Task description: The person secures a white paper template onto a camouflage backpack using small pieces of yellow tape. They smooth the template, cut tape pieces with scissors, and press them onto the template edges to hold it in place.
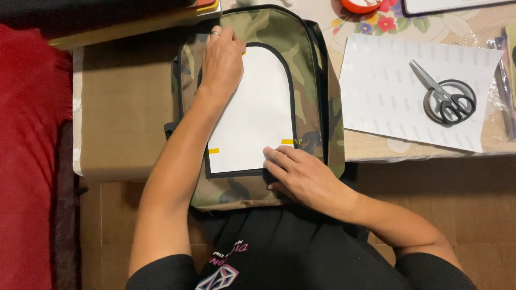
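A camouflage backpack point(252, 107) is lying flat at the counter point(123, 107) edge, a white paper sheet point(255, 113) taped onto its front. The left hand point(221, 60) is pressing the sheet's upper left corner, fingers together. The right hand point(301, 174) is pressing its lower right corner, fingers slightly apart. Grey scissors point(443, 94) are lying right of the backpack.

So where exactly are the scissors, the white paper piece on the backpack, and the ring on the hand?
scissors point(443, 96), head view, on the pivot where the blades meet the handles.
white paper piece point(258, 113), head view, on its bare middle.
ring point(215, 33), head view, on a finger of the left hand point(221, 62).
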